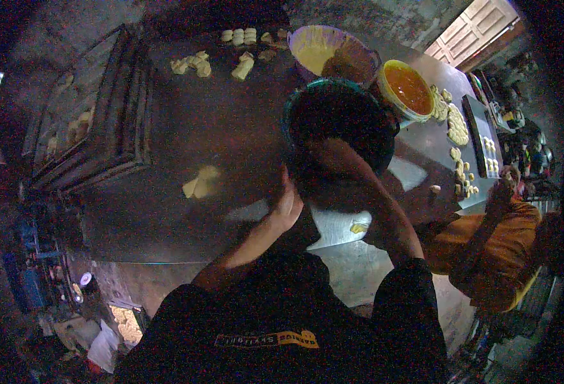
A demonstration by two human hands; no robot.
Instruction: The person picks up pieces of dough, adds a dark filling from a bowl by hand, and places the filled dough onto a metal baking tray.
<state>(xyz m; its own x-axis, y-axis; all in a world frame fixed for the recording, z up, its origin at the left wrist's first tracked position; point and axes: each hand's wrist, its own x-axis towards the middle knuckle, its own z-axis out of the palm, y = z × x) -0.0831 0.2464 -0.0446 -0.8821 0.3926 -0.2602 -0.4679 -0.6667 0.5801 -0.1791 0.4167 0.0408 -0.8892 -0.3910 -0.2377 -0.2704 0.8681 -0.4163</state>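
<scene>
A dark tub with a teal rim (333, 80) stands on the metal table in front of me. My right hand (330, 153) reaches down into it, and its fingers are lost in the dark inside. At the near left side of the tub is my left hand (288, 201), its fingers stretched out along the outer wall. Left of that hand, a pale piece of dough (200, 182) lies on the table. Behind the dark tub stands a purple tub (304, 54) smeared with yellow batter. To its right is a pale bucket (387, 96) of orange liquid.
Stacked dark trays (96, 128) stand at the table's left. Dough pieces (238, 36) lie at the far edge. On the right are more dough pieces (458, 125) and a tray (480, 137) holding small dough pieces. A person in an orange top (499, 249) works at the right.
</scene>
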